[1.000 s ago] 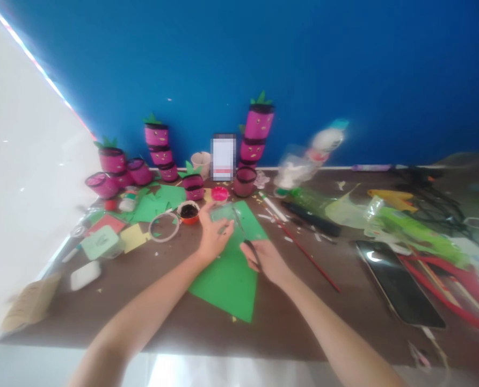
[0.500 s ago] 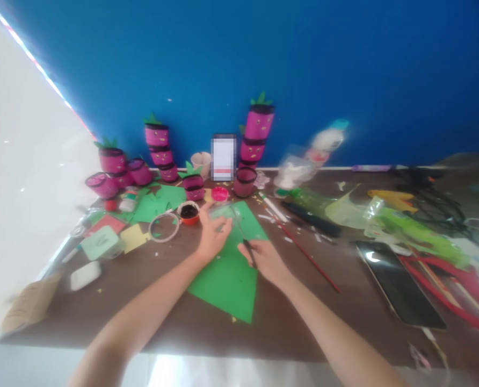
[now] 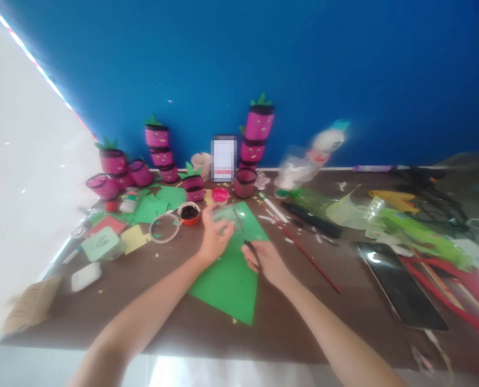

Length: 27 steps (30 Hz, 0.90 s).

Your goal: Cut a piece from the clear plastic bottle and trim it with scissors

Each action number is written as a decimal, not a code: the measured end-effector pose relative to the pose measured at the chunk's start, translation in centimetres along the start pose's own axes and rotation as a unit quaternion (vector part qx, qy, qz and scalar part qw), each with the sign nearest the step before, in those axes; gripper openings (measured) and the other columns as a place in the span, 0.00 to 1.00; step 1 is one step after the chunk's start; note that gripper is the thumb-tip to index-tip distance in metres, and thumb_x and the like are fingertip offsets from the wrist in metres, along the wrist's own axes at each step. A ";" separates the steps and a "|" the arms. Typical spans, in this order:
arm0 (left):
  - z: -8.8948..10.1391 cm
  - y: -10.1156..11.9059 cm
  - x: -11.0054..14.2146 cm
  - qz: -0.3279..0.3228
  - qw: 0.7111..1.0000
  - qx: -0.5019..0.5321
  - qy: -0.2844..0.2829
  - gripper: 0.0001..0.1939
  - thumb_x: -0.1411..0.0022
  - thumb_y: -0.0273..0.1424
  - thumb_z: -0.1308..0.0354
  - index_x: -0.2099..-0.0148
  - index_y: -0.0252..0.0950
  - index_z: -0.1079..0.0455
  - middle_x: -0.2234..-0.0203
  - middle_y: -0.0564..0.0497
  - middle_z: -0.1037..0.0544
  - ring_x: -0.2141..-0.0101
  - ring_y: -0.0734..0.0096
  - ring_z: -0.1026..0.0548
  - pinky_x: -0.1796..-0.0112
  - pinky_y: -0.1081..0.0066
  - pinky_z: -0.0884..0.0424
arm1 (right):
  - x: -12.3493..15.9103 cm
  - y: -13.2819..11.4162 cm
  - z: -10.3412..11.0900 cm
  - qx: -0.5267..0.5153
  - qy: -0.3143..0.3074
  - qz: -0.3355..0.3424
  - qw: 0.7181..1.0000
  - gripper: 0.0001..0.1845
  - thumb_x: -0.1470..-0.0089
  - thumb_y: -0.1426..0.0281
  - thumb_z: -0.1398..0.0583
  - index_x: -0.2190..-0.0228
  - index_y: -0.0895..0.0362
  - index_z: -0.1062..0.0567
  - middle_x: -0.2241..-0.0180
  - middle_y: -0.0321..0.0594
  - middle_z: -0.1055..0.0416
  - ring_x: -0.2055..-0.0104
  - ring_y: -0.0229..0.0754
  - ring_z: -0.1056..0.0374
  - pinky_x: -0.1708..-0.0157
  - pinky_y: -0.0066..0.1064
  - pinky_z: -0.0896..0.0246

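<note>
My right hand is closed on a pair of scissors by the dark handles. Their blades point up and to the left, reaching a clear plastic piece. That piece is pinched in my left hand, its fingers curled around the near edge; blur hides its exact shape. Beneath both hands lies a sheet of green paper on the brown table. Close to my left fingers stand an orange-rimmed cup of dark paint and a pink lid.
Purple cups with green leaf tops stand stacked along the blue wall, near a propped phone. A roll of tape lies left. To the right are a red paintbrush, a black phone and a plastic bottle.
The scissors' handles have turned slightly and spread a little in my right hand, which has shifted slightly right. My left hand keeps the plastic piece in nearly the same place.
</note>
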<state>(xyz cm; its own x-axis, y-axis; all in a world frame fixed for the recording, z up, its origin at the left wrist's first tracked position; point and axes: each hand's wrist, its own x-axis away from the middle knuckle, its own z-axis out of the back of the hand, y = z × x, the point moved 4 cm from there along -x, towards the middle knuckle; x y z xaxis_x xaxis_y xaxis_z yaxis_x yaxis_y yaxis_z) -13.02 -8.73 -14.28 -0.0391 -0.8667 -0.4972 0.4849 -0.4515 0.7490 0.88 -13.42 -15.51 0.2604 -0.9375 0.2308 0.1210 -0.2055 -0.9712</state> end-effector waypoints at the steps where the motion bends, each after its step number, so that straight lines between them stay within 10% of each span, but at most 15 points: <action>1: 0.0 0.2 0.0 -0.003 1.000 0.003 -0.003 0.17 0.39 0.36 0.49 0.77 0.35 0.30 0.51 0.45 0.38 0.45 0.60 0.41 0.43 0.56 0.43 | 0.0 0.0 0.0 -0.008 -0.003 0.005 1.000 0.27 0.57 0.48 0.40 0.86 0.55 0.43 0.89 0.27 0.48 0.87 0.29 0.53 0.85 0.25 0.60; 15: 0.3 0.2 -0.2 0.015 1.000 0.002 -0.006 0.18 0.39 0.36 0.51 0.77 0.36 0.30 0.51 0.46 0.36 0.43 0.61 0.43 0.42 0.59 0.44 | 0.4 -1.5 0.9 0.118 0.020 0.009 0.993 0.28 0.57 0.48 0.41 0.88 0.56 0.43 0.87 0.28 0.52 0.83 0.30 0.54 0.81 0.26 0.61; 27: -0.2 0.0 -0.1 0.001 0.999 0.016 -0.042 0.17 0.39 0.35 0.50 0.78 0.35 0.30 0.58 0.44 0.32 0.48 0.60 0.37 0.47 0.57 0.39 | 0.1 -1.0 0.4 0.012 -0.021 0.008 1.000 0.25 0.56 0.51 0.41 0.87 0.56 0.41 0.91 0.28 0.47 0.88 0.29 0.50 0.85 0.25 0.59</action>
<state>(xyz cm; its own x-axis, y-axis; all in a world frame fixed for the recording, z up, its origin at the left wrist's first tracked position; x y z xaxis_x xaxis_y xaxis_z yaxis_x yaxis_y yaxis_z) -12.81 -8.65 -14.30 -0.1112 -0.8816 -0.4587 0.4570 -0.4552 0.7642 1.15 -13.22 -14.47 0.3029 -0.9278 0.2178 0.1399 -0.1828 -0.9731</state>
